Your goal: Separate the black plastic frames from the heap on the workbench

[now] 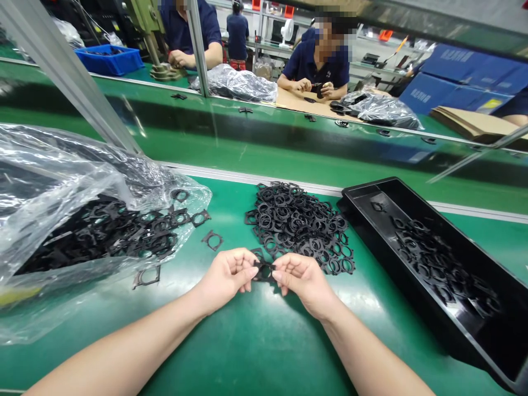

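My left hand and my right hand meet in front of me, both pinching one small black ring-shaped plastic part between their fingertips. Just beyond my hands lies a heap of the same black ring parts on the green table mat. To the left, a clear plastic bag spills more of these parts onto the mat. At the right stands a black tray with several parts lying in it.
A green conveyor belt runs across behind the work mat, with slanted metal frame bars. Beyond it, other people in dark blue shirts sit working, with bags of parts, a blue bin and blue boxes.
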Demonstrator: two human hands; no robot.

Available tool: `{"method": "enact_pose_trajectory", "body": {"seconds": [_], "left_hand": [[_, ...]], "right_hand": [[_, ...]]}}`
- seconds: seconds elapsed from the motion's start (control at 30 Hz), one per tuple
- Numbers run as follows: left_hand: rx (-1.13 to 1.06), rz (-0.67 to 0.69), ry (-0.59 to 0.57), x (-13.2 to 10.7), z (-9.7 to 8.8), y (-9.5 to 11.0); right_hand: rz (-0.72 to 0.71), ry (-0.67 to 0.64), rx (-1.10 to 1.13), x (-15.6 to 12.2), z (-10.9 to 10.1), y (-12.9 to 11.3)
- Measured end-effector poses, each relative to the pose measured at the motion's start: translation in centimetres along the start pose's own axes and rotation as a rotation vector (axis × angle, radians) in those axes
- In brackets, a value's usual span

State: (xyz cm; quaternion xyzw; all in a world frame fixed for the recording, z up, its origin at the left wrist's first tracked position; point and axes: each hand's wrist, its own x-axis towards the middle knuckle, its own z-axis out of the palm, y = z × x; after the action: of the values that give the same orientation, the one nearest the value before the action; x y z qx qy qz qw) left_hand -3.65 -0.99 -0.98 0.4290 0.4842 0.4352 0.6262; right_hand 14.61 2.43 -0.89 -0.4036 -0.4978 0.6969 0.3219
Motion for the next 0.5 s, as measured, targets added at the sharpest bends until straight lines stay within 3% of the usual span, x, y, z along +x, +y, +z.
{"method": "enact_pose_trajectory", "body": {"seconds": [0.3, 0.5], "left_hand": [[0.049, -0.011, 0.092, -0.15, 0.24, 0.11], [0.063, 0.025, 0.109, -0.15, 0.26, 0.12]], "right_hand": [[-0.063, 0.117, -0.033, -0.24, 0.73, 0.41], [-0.026, 0.044, -0.023, -0.15, 0.26, 0.14]]}}
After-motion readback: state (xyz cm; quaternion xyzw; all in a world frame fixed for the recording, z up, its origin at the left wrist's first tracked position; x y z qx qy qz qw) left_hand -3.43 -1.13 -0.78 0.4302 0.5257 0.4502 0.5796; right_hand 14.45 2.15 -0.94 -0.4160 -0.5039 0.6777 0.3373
